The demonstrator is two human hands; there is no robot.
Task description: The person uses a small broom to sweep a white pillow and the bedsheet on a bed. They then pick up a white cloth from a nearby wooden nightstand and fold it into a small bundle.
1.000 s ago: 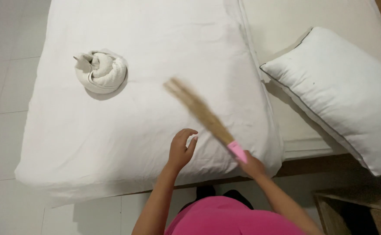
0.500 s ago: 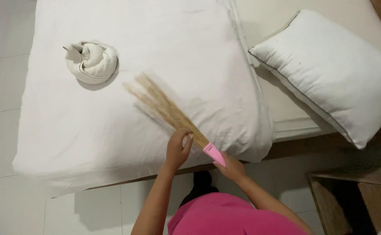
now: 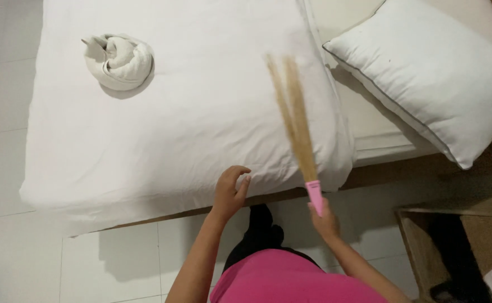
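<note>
R hand (image 3: 325, 220): gripping pink handle of broom (image 3: 297, 120), bristles over sheet (image 3: 190, 112) nr edge.
L hand (image 3: 230, 188): fingers curled, empty, at sheet edge.
Risk: blurred broom may clip pillow (image 3: 425, 78) or towel (image 3: 119, 60).

Right hand (image 3: 325, 220) gripping pink-handled straw broom (image 3: 296, 120) above white bedsheet (image 3: 190, 112), left hand (image 3: 230, 189) fingers curled at sheet edge, rolled towel (image 3: 119, 60) well beyond the fingertips

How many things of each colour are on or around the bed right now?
White: 3 – bed cover, pillow, rolled towel
Pink: 2 – broom handle in the right hand, the person's shirt
Straw-coloured: 1 – broom bristles
Brown: 1 – wooden side table
Total: 7
</note>
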